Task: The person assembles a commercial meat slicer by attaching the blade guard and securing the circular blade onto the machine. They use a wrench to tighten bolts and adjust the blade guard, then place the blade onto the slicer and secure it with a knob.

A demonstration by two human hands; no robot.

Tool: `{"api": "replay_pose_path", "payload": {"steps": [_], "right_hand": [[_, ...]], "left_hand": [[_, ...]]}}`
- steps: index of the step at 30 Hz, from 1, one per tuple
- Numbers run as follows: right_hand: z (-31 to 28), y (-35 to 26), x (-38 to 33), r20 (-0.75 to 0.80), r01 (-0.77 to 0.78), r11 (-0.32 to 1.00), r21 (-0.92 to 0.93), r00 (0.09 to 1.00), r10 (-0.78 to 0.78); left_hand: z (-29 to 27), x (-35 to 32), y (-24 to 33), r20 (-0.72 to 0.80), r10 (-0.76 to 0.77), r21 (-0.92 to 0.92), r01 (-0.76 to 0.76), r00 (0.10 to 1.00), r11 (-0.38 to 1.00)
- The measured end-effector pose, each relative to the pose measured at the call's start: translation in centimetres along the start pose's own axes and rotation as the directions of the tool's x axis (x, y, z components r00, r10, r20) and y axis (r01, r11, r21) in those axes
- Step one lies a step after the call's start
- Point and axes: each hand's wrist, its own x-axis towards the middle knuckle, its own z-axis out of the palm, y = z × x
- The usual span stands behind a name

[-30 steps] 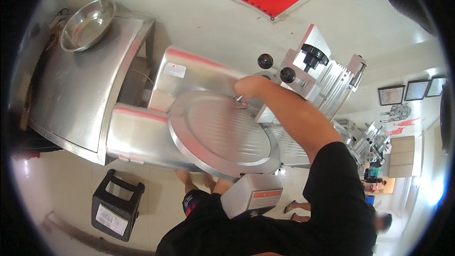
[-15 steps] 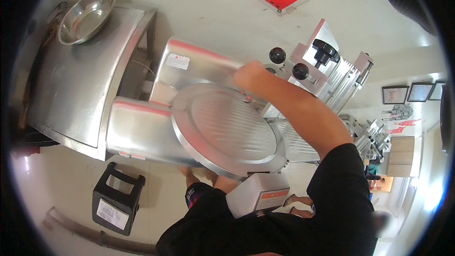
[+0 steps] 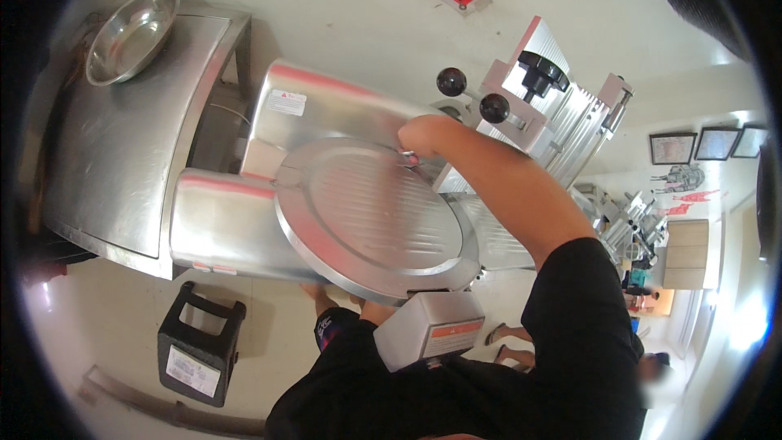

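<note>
My right hand reaches across a metal meat slicer, its fingers curled down at the upper right rim of the large round blade cover. Beside the fingertips, a small pinkish-red bit shows at the rim. Whatever the fingers pinch is too small and covered to make out. Right of the hand stand two black ball knobs and a black star-shaped knob on the slicer's ribbed carriage. My left hand is out of view.
A steel table on the left carries a metal bowl. Below it, a black plastic stool stands on the floor. The slicer's box-shaped housing is close to my body. Another person's legs show at the lower right.
The view has shifted, moving the slicer slightly left in the picture. My right hand has come a little lower, closer to the pinkish bit at the rim.
</note>
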Motion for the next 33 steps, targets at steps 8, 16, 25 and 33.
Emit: {"api": "replay_pose_path", "payload": {"steps": [8, 16, 25, 33], "right_hand": [[-0.6, -2.9, 1.6, -0.176, 0.047, 0.909, -0.414, 0.976, -0.130], [-0.7, -1.0, -0.6, -0.205, -0.098, 0.974, -0.205, 0.977, 0.055], [0.1, 0.7, 0.4, 0.044, 0.097, 0.991, -0.089, 0.995, -0.093], [-0.2, -2.8, 2.4, -0.307, 0.051, 0.893, -0.447, 0.929, -0.206]], "left_hand": [[-0.5, -0.9, 0.1, 0.078, -0.038, 0.038, 0.035, 0.996, 0.999], [0.3, -1.9, 0.8, 0.063, -0.061, 0.017, 0.060, 0.996, 0.998], [1.2, -1.7, 1.5, 0.075, -0.063, 0.010, 0.063, 0.995, 0.998], [0.4, -1.5, 1.5, 0.098, -0.053, 0.028, 0.050, 0.994, 0.998]]}}
